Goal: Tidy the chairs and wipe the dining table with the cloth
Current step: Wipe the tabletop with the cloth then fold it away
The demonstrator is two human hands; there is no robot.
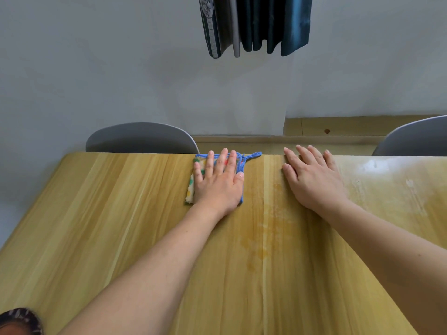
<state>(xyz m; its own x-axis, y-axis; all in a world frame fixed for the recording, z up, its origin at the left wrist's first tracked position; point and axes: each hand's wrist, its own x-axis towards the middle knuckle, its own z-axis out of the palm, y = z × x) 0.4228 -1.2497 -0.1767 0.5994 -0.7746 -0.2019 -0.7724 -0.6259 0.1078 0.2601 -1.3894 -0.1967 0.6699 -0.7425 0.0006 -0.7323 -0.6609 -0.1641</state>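
Observation:
My left hand (217, 180) lies flat, fingers spread, pressing a folded cloth (191, 189) with a blue border and coloured dots onto the wooden dining table (108, 213) at its far edge. A blue loop of the cloth sticks out to the right along that edge. My right hand (312, 177) rests flat on the bare table a little to the right, palm down, holding nothing. Two grey chairs stand behind the far edge: one (140, 139) at the left, one (416, 139) at the right.
A yellowish stain (258, 247) marks the table between my arms, and pale smears (391, 180) show at the right. Dark clothes (256, 22) hang in front of the grey wall above. A wooden floor strip (338, 129) lies beyond the table.

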